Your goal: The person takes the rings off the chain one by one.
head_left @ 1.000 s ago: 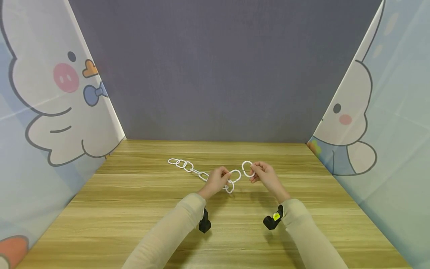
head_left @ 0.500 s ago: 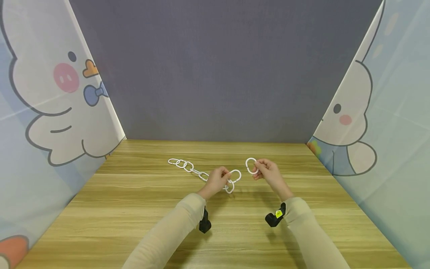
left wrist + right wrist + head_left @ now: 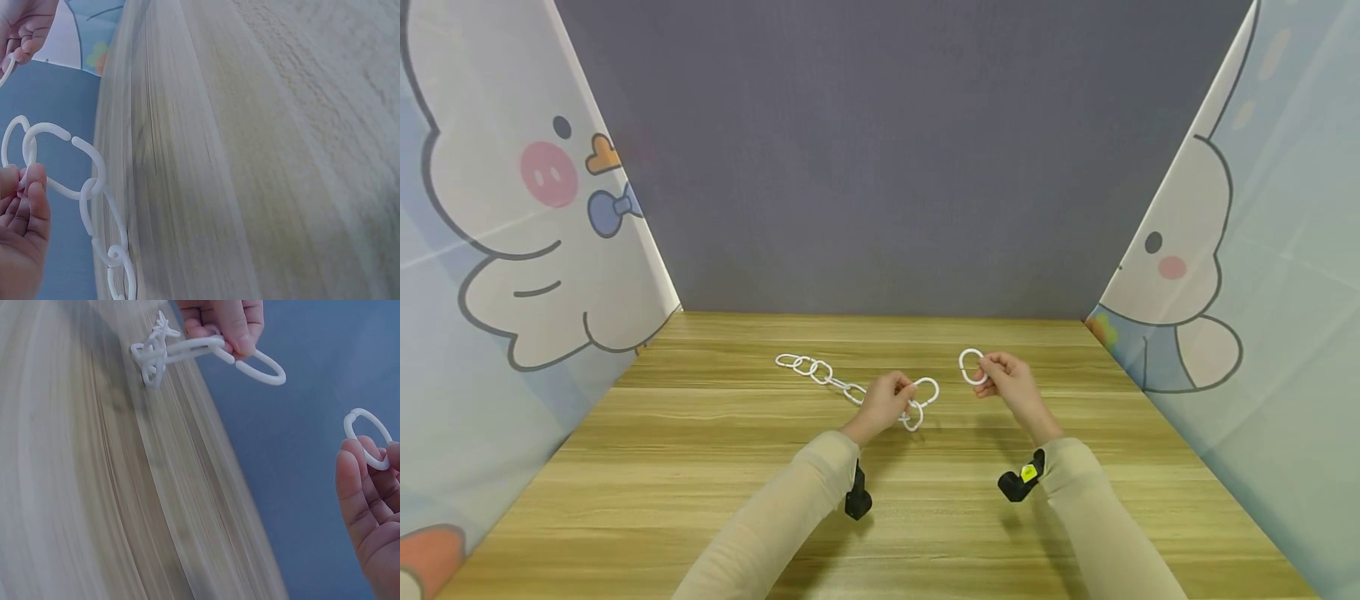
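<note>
My left hand (image 3: 883, 404) pinches the end link of a white plastic chain (image 3: 822, 372) between thumb and fingers. From there the chain hangs down and runs away to the far left along the table. A small gap shows in the white link (image 3: 100, 162) close to my left fingers. Off to the right, my right hand (image 3: 1011, 385) pinches a single loose white link (image 3: 963, 363) by its side, raised above the table. In the right wrist view that loose link (image 3: 369, 422) stands apart from the chain (image 3: 153, 359).
The wooden table (image 3: 925, 533) stretches under both arms. A dark grey panel (image 3: 895, 167) rises behind it, and printed cartoon cloths (image 3: 535, 275) flank it left and right. Black wrist cameras (image 3: 857, 496) hang below each sleeve.
My right hand has drifted right and slightly away from me with the loose link, widening the distance from the chain. My left hand has stayed put on the chain's end.
</note>
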`<action>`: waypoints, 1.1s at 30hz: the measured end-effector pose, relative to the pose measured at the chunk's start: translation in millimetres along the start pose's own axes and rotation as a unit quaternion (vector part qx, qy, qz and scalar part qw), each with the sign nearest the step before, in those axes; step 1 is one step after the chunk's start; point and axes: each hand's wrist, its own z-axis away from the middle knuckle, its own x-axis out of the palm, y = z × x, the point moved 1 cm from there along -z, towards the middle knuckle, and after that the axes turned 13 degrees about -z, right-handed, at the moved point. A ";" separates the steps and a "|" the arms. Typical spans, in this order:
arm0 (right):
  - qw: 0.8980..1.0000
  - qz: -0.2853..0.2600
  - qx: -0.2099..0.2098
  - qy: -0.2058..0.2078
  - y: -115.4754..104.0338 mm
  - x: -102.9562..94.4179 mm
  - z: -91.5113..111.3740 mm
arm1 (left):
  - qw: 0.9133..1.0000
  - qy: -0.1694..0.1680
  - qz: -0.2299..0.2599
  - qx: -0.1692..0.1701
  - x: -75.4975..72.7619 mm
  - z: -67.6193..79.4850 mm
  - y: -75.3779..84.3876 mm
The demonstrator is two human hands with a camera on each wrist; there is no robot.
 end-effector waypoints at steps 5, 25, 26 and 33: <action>1.000 -0.001 0.001 0.001 1.0 -6.0 -0.2 | 1.000 -0.002 0.003 0.000 0.1 0.3 -0.2; 1.000 -0.008 0.007 0.023 2.4 -22.1 -3.1 | 1.000 0.006 0.000 0.005 -1.5 0.2 2.1; 1.000 -0.007 0.007 0.025 2.7 -23.0 -3.0 | 1.000 0.007 -0.001 0.007 -1.5 0.3 2.3; 0.999 0.000 0.017 0.031 5.0 -28.1 -1.0 | 1.000 0.010 -0.004 0.004 -1.5 1.3 2.4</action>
